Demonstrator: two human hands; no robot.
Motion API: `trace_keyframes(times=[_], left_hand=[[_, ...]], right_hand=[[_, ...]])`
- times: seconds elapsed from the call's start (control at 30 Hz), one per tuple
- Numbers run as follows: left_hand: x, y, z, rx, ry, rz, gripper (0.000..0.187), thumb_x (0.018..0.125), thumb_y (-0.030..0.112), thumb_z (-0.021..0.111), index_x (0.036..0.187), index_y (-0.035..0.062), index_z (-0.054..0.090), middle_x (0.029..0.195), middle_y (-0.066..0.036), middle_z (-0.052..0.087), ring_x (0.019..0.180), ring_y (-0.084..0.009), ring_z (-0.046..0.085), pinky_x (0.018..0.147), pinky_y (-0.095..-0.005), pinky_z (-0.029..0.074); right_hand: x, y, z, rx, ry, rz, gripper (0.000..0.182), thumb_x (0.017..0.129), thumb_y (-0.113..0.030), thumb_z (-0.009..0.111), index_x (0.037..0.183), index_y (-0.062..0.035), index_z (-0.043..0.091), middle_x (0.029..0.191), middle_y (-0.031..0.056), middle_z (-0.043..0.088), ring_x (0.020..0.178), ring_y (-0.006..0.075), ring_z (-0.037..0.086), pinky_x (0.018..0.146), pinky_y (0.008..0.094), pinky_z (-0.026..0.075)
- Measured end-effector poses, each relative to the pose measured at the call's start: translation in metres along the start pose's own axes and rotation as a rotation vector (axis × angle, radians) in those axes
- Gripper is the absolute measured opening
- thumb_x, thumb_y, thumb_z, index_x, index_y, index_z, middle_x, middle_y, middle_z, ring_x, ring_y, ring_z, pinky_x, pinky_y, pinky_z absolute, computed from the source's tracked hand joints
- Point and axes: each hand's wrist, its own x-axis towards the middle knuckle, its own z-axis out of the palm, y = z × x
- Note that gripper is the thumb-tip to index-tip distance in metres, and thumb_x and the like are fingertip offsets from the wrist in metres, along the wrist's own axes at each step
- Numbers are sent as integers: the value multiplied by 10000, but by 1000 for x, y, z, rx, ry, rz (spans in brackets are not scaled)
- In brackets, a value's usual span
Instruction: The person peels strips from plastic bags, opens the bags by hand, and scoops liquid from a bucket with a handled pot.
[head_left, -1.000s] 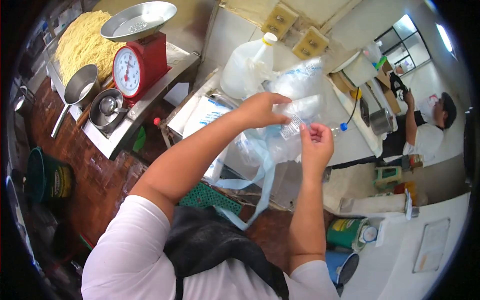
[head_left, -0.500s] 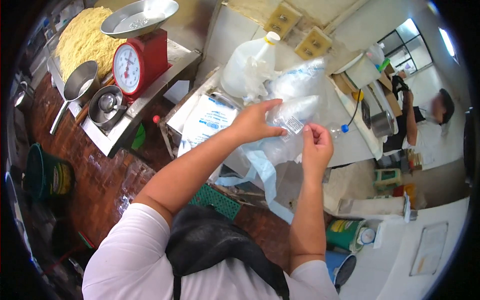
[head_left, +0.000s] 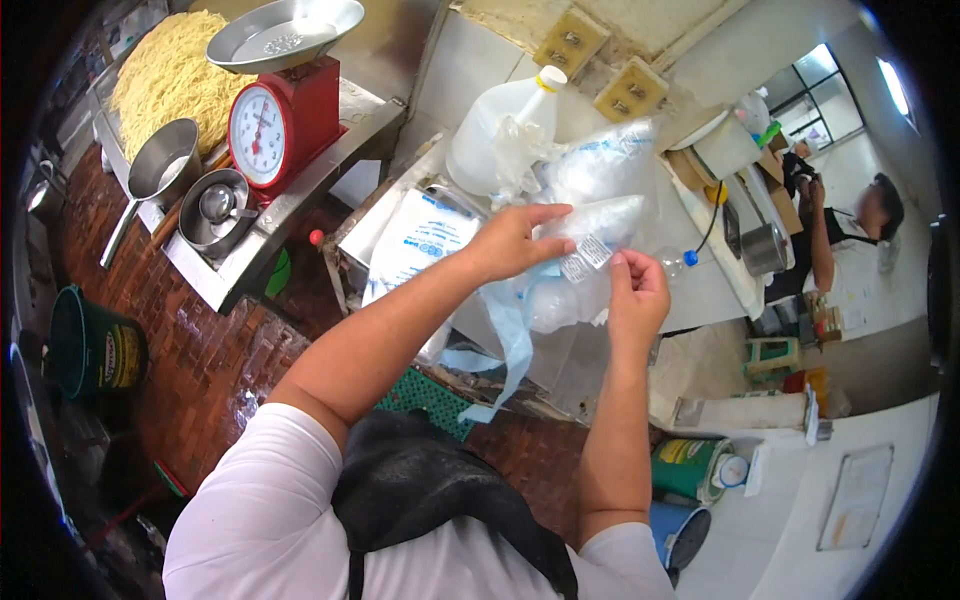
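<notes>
A clear plastic bag with a small white printed label is held between my hands above the worktop. My left hand grips it at its left side, thumb by the label and index finger stretched above. At the label's right edge, my right hand has thumb and fingertip pinched together on the bag. Below hangs a light blue strip, its upper end hidden near the left hand. Filled clear plastic bags lie just behind. Left of them is a white pack with blue print, partly under my left forearm.
A white plastic jug stands behind the bags. On the left metal table are a red dial scale, a heap of yellow noodle-like strands and metal pans. Another person stands at right; a green bucket is on the floor.
The blue strip's lower end has swung left, from near my right forearm toward the middle. The label has tilted slightly; both hands keep nearly the same place and grip.
</notes>
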Motion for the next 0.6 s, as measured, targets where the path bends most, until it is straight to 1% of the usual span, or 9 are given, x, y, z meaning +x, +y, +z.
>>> trace_keyframes(times=[0.1, 0.2, 0.3, 0.4, 0.5, 0.6], left_hand=[[-8, 11, -1, 186, 32, 67, 650, 763, 245, 800, 1306, -3, 543, 1260, -189, 601, 1190, -235, 552, 1015, -330, 408], [-6, 9, 3, 210, 56, 21, 691, 731, 252, 818, 1317, 16, 538, 1263, -199, 595, 1189, -253, 555, 1017, -335, 408], [-4, 5, 4, 121, 26, 21, 666, 750, 230, 804, 1330, 42, 536, 1275, -187, 589, 1183, -243, 557, 1021, -333, 406], [-1, -2, 5, 49, 11, 41, 617, 780, 183, 776, 1334, 55, 537, 1287, -172, 584, 1172, -224, 560, 1021, -323, 404], [-1, -6, 5, -20, -12, 6, 583, 802, 138, 749, 1339, 61, 535, 1296, -154, 581, 1184, -204, 547, 1026, -313, 398], [-1, -11, 9, 0, 21, 39, 566, 811, 109, 729, 1340, 60, 534, 1297, -149, 580, 1188, -198, 544, 1014, -311, 408]], right_hand=[[0, 2, 0, -10, 0, -17, 138, 883, -118, 677, 937, 4, 642, 824, 34, 650, 713, 79, 590, 670, 230, 495], [0, 1, 0, -15, 6, 16, 141, 887, -121, 676, 942, 4, 645, 828, 35, 653, 716, 84, 590, 674, 235, 493], [-1, -3, 0, -6, 12, 25, 200, 856, -154, 719, 954, 3, 645, 839, 37, 649, 730, 95, 585, 682, 247, 489], [-6, -5, 2, -186, 24, -58, 328, 787, -188, 783, 1010, -3, 631, 897, 50, 642, 773, 125, 584, 720, 276, 486], [-12, -18, 2, -334, 2, -71, 477, 713, -181, 825, 1096, -17, 593, 1023, 92, 611, 871, 185, 572, 790, 324, 474], [-20, -16, 1, -448, 36, -241, 611, 689, -166, 827, 1199, -27, 519, 1177, 157, 551, 1035, 282, 548, 907, 402, 443]])
